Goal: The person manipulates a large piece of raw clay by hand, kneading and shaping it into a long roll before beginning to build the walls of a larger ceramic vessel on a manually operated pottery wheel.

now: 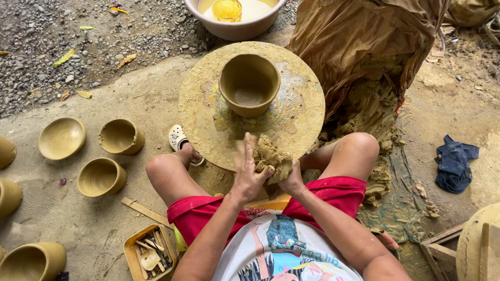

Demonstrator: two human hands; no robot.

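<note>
Clay lump [272, 158], rough and tan, sits at the near edge of the round wheel disc [208, 104], between both hands. Left hand [246, 174]: fingers curled onto the lump's left side, thumb pressed into it; the fingertips are blurred. Right hand [292, 179]: mostly hidden under the lump, fingers cupping it from below and the right, clamped on clay. Formed clay pot [249, 83] stands upright at the disc's centre, well apart from the lump. Pink basin [234, 28] lies beyond the disc, holding pale liquid and a yellow cup [226, 9]. Unfired bowls and pots [101, 177] stand on the ground to the left. Small yellow box [130, 255], rectangular, holds wooden tools. Blue cloth [454, 162] lies far right. No labels legible.
</note>
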